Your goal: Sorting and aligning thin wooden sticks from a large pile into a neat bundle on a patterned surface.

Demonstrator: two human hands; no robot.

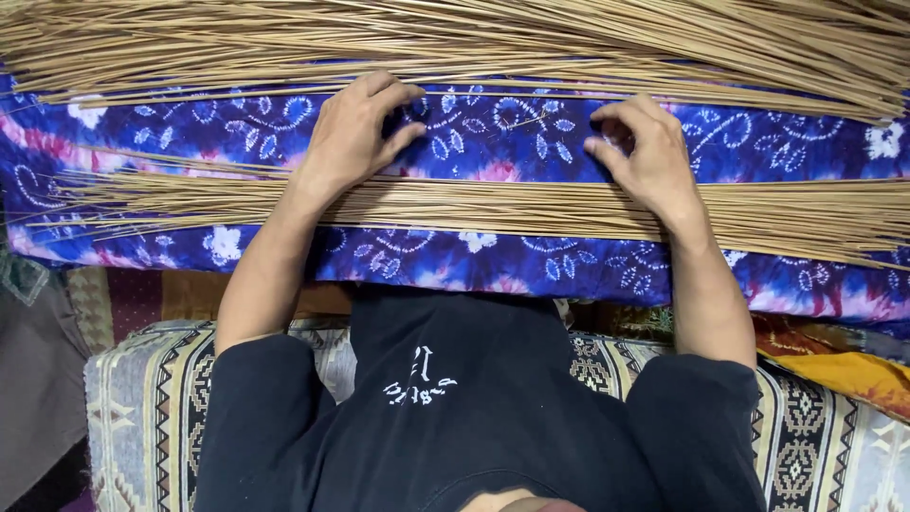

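Observation:
My left hand (353, 133) rests flat on a blue and purple patterned cloth (493, 137), fingers spread, between two spreads of thin tan sticks. My right hand (643, 152) lies on the same cloth with its fingers curled, fingertips pressing the fabric; I cannot tell whether it pinches a stick. A big pile of the sticks (474, 38) runs across the top. A flatter row of sticks (493, 204) crosses under both wrists. Both forearms reach out from black sleeves.
A geometric woven blanket (142, 398) covers the seat around my black-clothed torso (445, 408). Orange and yellow cloth (844, 365) lies at the right, dark and patterned fabric (38, 332) at the left.

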